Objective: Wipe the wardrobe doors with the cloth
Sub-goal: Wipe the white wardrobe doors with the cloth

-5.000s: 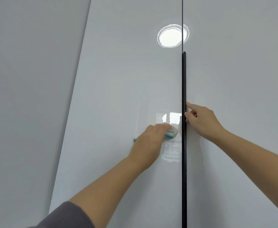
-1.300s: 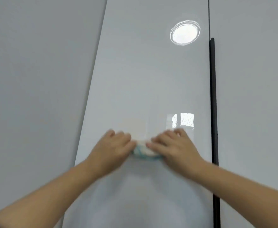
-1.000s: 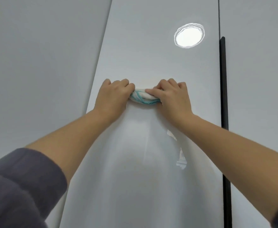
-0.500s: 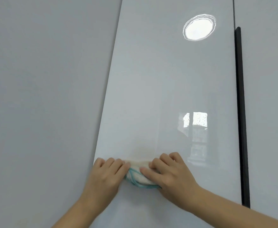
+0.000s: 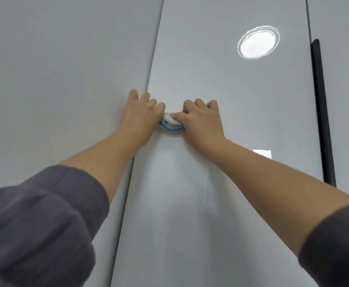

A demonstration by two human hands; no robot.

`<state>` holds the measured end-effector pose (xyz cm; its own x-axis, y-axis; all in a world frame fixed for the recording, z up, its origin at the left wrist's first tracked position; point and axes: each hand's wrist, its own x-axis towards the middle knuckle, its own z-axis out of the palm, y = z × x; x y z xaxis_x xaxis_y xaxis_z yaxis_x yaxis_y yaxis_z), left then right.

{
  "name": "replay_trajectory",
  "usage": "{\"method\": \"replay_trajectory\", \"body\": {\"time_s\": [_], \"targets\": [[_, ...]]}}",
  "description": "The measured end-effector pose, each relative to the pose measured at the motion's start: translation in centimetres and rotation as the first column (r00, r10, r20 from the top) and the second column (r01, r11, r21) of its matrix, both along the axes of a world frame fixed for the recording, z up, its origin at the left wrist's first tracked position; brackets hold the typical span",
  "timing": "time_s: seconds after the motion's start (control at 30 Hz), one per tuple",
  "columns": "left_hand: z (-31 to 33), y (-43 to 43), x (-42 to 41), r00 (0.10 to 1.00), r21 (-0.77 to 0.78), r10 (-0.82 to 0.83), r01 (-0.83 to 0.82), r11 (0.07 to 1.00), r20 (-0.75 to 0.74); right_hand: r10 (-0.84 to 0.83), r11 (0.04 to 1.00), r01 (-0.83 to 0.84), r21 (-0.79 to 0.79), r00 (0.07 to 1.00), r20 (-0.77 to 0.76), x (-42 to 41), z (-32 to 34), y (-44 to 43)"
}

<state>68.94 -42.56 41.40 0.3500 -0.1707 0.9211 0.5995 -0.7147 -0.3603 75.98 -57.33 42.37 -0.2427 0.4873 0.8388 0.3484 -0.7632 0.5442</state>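
Observation:
A glossy pale grey wardrobe door (image 5: 221,83) fills the middle of the view. A bunched white cloth with a teal edge (image 5: 170,124) is pressed against it near its left edge. My left hand (image 5: 141,117) holds the cloth's left end, its outer fingers spreading past the door's edge onto the neighbouring panel. My right hand (image 5: 201,119) holds the right end, thumb lying across the cloth. Most of the cloth is hidden under both hands.
A matte grey panel (image 5: 66,69) lies left of the door. A black vertical handle strip (image 5: 322,112) runs along the door's right edge, with another door (image 5: 345,38) beyond. A round ceiling light reflection (image 5: 258,42) shines on the door's upper right.
Both hands have slid the cloth up the door from low down, and a little to the left. Five seconds ago my left hand wiped alone while my right hand held the handle strip.

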Motion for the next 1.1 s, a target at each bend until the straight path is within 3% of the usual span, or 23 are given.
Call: {"method": "replay_trajectory", "body": {"time_s": [0.13, 0.27, 0.43, 0.53, 0.7, 0.9, 1.1], "targets": [[1.2, 0.5, 0.7, 0.995, -0.032, 0.007, -0.003, 0.999, 0.101, 0.015, 0.998, -0.01, 0.06, 0.996, -0.085, 0.1, 0.9, 1.4], [-0.2, 1.5, 1.4, 0.989, 0.015, 0.011, -0.013, 1.0, 0.145, 0.07, 0.995, -0.068, 0.073, 0.997, -0.022, 0.8, 0.4, 1.6], [-4.3, 2.9, 1.8, 0.951, 0.084, -0.185, 0.169, 0.982, 0.247, 0.175, 0.984, -0.176, 0.031, 0.984, 0.03, 1.7, -3.4, 2.2], [-6.9, 2.8, 1.9, 0.944, 0.091, -0.136, 0.114, 0.989, 0.302, 0.228, 0.973, -0.229, 0.018, 0.973, 0.034, 2.1, -6.1, 2.3], [-11.7, 2.0, 0.9, 0.982, 0.016, -0.027, 0.024, 1.0, 0.188, 0.248, 0.969, -0.247, -0.021, 0.969, 0.005, 2.0, -11.0, 2.1], [-20.5, 1.8, 0.4, 0.981, 0.003, -0.147, 0.148, 0.989, 0.126, 0.238, 0.964, -0.239, -0.119, 0.971, -0.022, 1.5, -19.1, 1.0], [-25.8, 0.0, -0.3, 0.967, -0.157, -0.25, 0.255, 0.954, 0.053, 0.185, 0.969, -0.198, -0.145, 0.978, -0.102, 0.7, -24.0, -0.3]]}}
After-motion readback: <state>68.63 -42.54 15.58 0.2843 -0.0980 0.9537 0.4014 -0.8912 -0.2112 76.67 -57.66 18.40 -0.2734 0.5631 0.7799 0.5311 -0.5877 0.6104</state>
